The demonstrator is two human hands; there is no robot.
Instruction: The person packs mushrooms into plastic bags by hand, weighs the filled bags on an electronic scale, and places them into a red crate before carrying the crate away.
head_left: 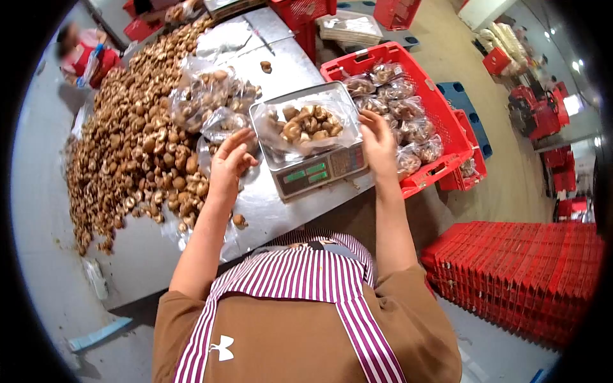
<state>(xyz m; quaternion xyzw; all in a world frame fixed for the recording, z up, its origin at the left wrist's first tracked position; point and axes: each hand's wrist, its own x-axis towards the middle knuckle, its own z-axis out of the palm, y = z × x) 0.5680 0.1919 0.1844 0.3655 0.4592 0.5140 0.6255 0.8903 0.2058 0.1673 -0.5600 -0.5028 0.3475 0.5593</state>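
A plastic bag of brown mushrooms (310, 124) lies on the metal tray of a weighing scale (319, 171), whose green display is lit. My left hand (231, 161) is just left of the scale, fingers apart, with nothing in it. At the tray's right edge is my right hand (379, 142), its fingers spread and holding nothing; whether it touches the bag's edge is unclear. Filled clear bags of mushrooms (211, 96) lie left of the scale, beside a large loose heap of mushrooms (137, 121) on the metal table (274, 220).
A red crate (440, 112) of bagged mushrooms stands right of the scale. Stacked red crates (517, 274) are at the lower right. A person in red (96, 60) is at the upper left. One loose mushroom (265, 66) lies behind the scale.
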